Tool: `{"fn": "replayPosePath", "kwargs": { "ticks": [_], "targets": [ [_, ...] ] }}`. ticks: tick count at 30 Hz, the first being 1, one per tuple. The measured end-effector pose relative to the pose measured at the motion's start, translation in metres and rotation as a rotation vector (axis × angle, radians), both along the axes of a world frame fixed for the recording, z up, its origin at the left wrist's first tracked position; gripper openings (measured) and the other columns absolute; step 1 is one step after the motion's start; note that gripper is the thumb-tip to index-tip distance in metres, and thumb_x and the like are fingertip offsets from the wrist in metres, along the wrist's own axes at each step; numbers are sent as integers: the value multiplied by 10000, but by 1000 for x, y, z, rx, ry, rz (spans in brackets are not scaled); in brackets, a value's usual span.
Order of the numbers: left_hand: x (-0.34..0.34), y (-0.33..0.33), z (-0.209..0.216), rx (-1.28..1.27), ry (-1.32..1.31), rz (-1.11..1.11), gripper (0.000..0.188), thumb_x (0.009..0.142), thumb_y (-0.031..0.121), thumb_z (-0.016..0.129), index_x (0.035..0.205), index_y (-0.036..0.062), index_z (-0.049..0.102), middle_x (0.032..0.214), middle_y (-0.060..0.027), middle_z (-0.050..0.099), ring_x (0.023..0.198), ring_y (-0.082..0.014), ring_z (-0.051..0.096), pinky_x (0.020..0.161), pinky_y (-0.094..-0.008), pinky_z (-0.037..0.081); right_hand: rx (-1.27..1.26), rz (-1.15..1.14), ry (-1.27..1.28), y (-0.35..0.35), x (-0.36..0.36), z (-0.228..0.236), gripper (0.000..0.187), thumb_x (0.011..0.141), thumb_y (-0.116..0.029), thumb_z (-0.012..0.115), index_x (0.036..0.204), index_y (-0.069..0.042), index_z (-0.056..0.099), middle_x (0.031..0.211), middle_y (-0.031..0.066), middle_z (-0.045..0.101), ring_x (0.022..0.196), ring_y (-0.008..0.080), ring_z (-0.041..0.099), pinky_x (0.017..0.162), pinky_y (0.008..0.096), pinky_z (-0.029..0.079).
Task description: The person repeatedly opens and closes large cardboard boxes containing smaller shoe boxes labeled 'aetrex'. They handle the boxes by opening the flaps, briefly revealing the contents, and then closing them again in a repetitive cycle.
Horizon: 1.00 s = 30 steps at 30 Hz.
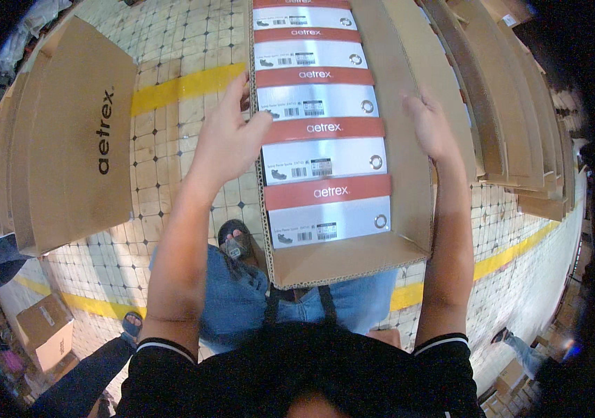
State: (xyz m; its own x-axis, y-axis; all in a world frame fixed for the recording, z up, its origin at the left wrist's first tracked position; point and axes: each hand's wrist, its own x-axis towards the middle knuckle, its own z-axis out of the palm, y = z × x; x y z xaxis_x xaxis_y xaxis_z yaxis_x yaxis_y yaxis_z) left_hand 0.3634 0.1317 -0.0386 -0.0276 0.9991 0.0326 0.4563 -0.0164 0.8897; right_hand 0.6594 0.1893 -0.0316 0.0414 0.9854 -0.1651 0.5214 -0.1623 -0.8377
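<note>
In front of me stands an open cardboard carton (349, 263), with a column of white shoe boxes (325, 161) with red lid edges along its left side. My left hand (231, 136) is at the carton's left wall, its thumb over the rim and its other fingers partly hidden outside. On the opposite side my right hand (428, 125) is closed over the right wall, fingertips curled at the edge. A strip inside the carton, between the boxes and its right wall, shows bare cardboard.
Rows of upright brown cartons stand at the left (78, 132) and right (513, 97). Yellow floor tape (189, 87) crosses the tiled floor. Another person's dark-trousered leg (88, 362) is at lower left, near a closed carton (45, 331).
</note>
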Motion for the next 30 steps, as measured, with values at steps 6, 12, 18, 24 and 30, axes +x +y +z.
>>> {"fn": "replayPosePath", "kwargs": {
  "ticks": [6, 12, 18, 24, 30],
  "targets": [
    [-1, 2, -2, -11, -88, -18, 645, 825, 205, 554, 1406, -20, 389, 1257, -232, 592, 1179, -310, 582, 955, -379, 463, -24, 36, 72, -1, 1, 0, 515, 938, -223, 517, 1377, 40, 463, 1333, 159, 561, 1226, 217, 509, 1053, 313, 362],
    [-2, 7, -8, -13, -174, -84, 727, 806, 162, 597, 1446, -35, 313, 1338, -219, 517, 1275, -289, 487, 1025, -389, 411, 48, 105, 200, 3, 4, -6, 547, 937, -220, 533, 1396, 58, 429, 1369, 172, 530, 1263, 228, 485, 1079, 315, 336],
    [-3, 13, -14, 41, -184, -127, 801, 801, 188, 632, 1462, -59, 254, 1378, -239, 469, 1312, -312, 447, 1098, -385, 332, 40, 62, 114, 6, 8, -12, 574, 933, -213, 544, 1409, 73, 399, 1413, 193, 489, 1321, 247, 440, 1104, 316, 304],
    [-5, 17, -15, 34, -229, -134, 829, 811, 213, 657, 1471, -65, 239, 1397, -249, 453, 1334, -308, 428, 1103, -379, 322, 48, 71, 164, 2, 5, -8, 592, 919, -217, 556, 1414, 68, 397, 1413, 190, 488, 1313, 246, 446, 1103, 316, 307],
    [-9, 25, -19, 53, -128, -132, 860, 812, 274, 660, 1471, -80, 236, 1449, -276, 401, 1369, -333, 391, 1117, -389, 302, -23, 10, 145, -1, -1, 0, 546, 927, -185, 534, 1408, 49, 423, 1381, 172, 524, 1270, 228, 484, 1082, 317, 330]
  ]
}}
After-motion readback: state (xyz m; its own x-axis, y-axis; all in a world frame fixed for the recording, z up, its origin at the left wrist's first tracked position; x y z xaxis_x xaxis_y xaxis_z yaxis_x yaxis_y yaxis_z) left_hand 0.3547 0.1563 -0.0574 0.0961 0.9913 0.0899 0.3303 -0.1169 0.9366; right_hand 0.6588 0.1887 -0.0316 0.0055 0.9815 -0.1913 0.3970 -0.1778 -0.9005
